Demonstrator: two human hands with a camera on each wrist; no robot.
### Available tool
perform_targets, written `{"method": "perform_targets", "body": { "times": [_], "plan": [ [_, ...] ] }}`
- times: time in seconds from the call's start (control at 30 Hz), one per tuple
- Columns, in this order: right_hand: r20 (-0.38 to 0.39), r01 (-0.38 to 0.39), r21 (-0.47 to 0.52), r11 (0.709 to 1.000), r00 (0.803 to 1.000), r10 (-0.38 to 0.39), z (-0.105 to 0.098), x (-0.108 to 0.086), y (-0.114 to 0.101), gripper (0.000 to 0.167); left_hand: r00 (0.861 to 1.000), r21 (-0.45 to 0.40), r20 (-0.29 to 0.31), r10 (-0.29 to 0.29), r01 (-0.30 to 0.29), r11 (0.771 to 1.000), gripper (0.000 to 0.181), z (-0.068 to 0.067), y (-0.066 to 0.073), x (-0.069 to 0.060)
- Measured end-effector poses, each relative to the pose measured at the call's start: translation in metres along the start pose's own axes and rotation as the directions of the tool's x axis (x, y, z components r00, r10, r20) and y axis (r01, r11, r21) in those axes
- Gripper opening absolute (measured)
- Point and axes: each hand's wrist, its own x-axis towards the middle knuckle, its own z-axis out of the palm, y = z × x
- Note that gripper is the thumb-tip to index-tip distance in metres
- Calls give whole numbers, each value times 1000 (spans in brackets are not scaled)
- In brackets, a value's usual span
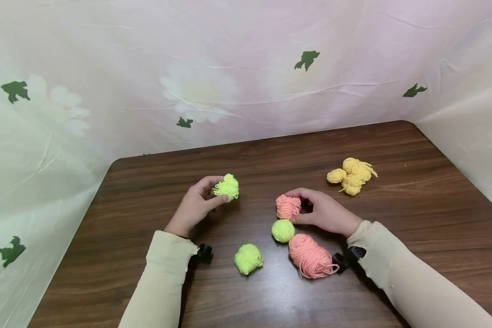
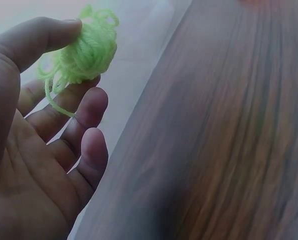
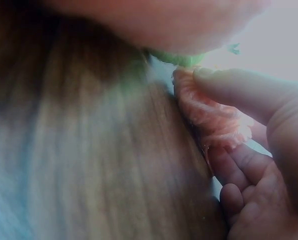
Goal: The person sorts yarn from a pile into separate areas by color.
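Note:
In the head view, the left hand (image 1: 195, 203) pinches a bright yellow-green yarn bundle (image 1: 228, 187) between thumb and fingers. The left wrist view shows that bundle (image 2: 91, 50) between the thumb and fingertips of the left hand (image 2: 44, 135), with loops hanging. The right hand (image 1: 325, 212) grips a small pink yarn ball (image 1: 288, 207) by its sides. A yellow-green ball (image 1: 283, 230) lies just in front of it, and a larger pink skein (image 1: 310, 256) lies beside that ball. In the right wrist view, the pink yarn (image 3: 211, 117) is between thumb and fingers of the right hand (image 3: 269, 165).
Another yellow-green ball (image 1: 248, 258) lies on the brown wooden table (image 1: 147, 282), near the front middle. A cluster of yellow yarn balls (image 1: 354, 175) lies at the back right. A flowered cloth (image 1: 238, 68) hangs behind the table and along its sides.

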Motion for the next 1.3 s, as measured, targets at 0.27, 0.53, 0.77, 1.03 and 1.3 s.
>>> {"method": "perform_targets", "body": {
  "times": [0.27,0.53,0.77,1.03,1.3],
  "plan": [
    [2,-2,2,1000,1000,2,0,0,0,57,998,-5,-49,-30,30,1000,49,-12,-8,0],
    [2,0,-2,1000,1000,0,0,0,1,57,995,-43,-86,-43,39,998,50,-24,-14,-1],
    [-1,4,-4,1000,1000,-4,0,0,2,57,990,-65,-119,-78,70,995,51,-36,-20,-4],
    [-4,4,-14,1000,1000,-4,0,0,2,58,987,-54,-111,-119,114,992,51,-42,-27,-3],
    [1,-5,1,1000,1000,5,0,0,2,57,980,-56,-79,-181,177,983,53,-41,-32,-3]
  ]
}}
